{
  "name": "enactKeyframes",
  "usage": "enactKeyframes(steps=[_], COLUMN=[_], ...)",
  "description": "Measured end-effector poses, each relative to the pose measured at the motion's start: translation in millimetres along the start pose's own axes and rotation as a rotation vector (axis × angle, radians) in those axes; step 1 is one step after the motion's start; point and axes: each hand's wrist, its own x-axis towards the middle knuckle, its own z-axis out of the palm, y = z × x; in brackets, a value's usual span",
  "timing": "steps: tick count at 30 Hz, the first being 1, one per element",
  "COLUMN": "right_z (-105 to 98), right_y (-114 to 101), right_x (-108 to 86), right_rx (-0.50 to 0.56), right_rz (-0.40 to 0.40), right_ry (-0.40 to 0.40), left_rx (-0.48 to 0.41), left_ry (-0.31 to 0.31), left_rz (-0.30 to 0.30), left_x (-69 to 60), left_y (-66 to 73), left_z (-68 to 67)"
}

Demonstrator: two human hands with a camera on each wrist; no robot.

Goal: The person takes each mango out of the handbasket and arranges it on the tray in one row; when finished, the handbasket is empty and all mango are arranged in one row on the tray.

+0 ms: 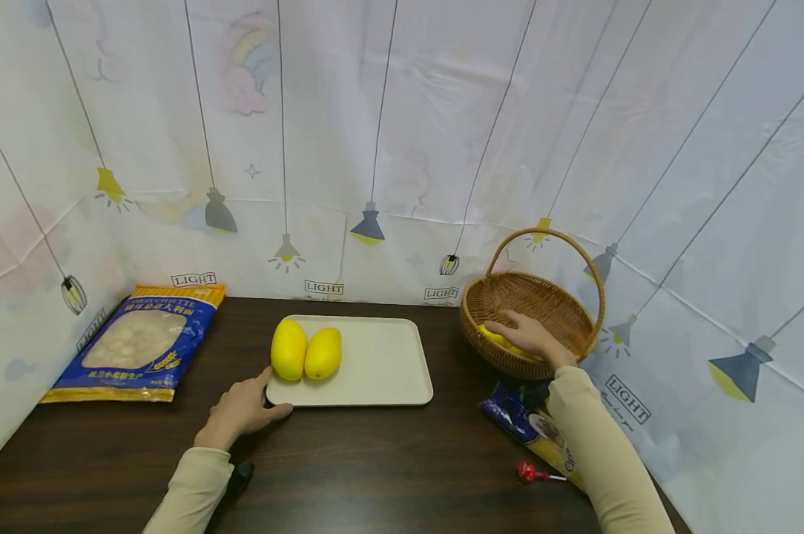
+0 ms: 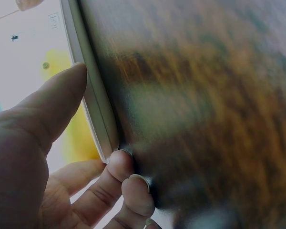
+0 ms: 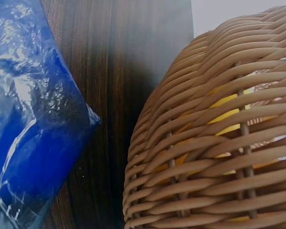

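My left hand (image 1: 245,406) is at the near left corner of a cream tray (image 1: 382,363). Its thumb lies along the tray's edge and its fingers bend around the corner, as the left wrist view shows. Two yellow mangoes (image 1: 288,350) stand side by side at the tray's left end. Inside a wicker basket (image 1: 472,315) with a tall handle, my right hand (image 1: 527,335) is over yellow fruit (image 1: 492,335). Its fingertips are partly hidden, so a grip cannot be made out. The right wrist view shows only the basket's woven side (image 3: 205,157), yellow showing through gaps.
A blue and yellow pasta bag (image 1: 135,341) lies at the back left. Under the right forearm is another blue pasta packet (image 1: 515,415), with a red lollipop (image 1: 527,472) beside it. A printed curtain (image 1: 402,148) stands behind the dark table (image 1: 375,467).
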Motion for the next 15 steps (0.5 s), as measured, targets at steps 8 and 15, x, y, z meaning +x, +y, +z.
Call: enactKeyframes(steps=[8, 15], right_z=[4.8, 7.4], right_y=[-1.4, -0.3], right_x=[3.6, 9.3], right_rx=[0.011, -0.03], right_rz=[0.006, -0.018], right_ry=[-0.068, -0.079], left_rx=[-0.001, -0.006], left_ry=[-0.003, 0.0], left_rz=[-0.01, -0.008], left_x=[-0.9, -1.7], left_y=[1.2, 1.0], left_z=[-1.0, -0.2])
